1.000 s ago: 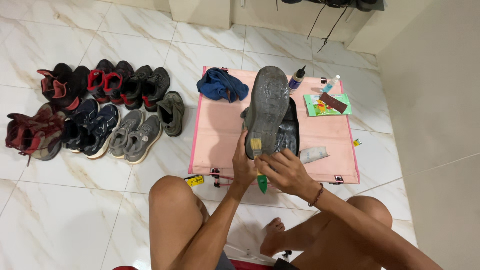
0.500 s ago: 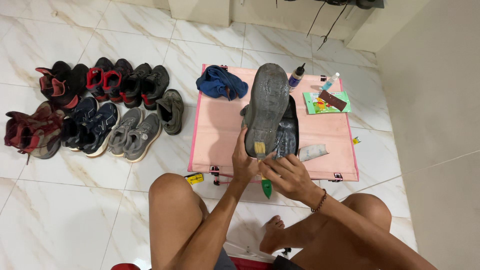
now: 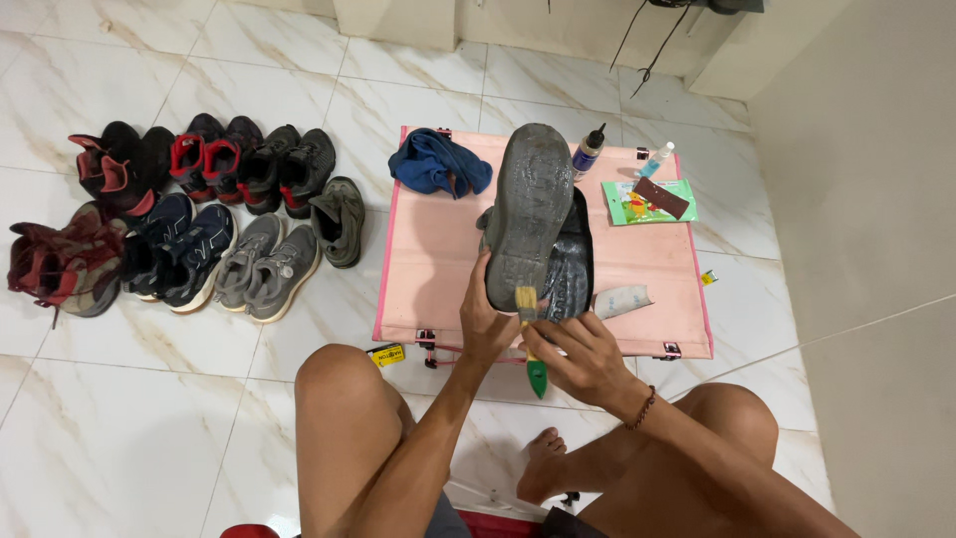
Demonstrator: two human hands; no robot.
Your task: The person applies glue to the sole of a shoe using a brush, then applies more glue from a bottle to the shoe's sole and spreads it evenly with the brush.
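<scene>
Green packet (image 3: 647, 202) lies beyond brush-holding hands (image 3: 538, 334).

The grey shoe (image 3: 529, 214) stands near the centre of the frame, sole turned up toward the camera, toe pointing to the upper edge, heel lower. Its worn grey outsole shows a dusty, scuffed tread. Behind it, to the right, a darker shoe (image 3: 572, 261) lies partly hidden. The small brush (image 3: 528, 329), with pale bristles and a green handle tip, touches the heel end of the sole, just below centre frame.
</scene>
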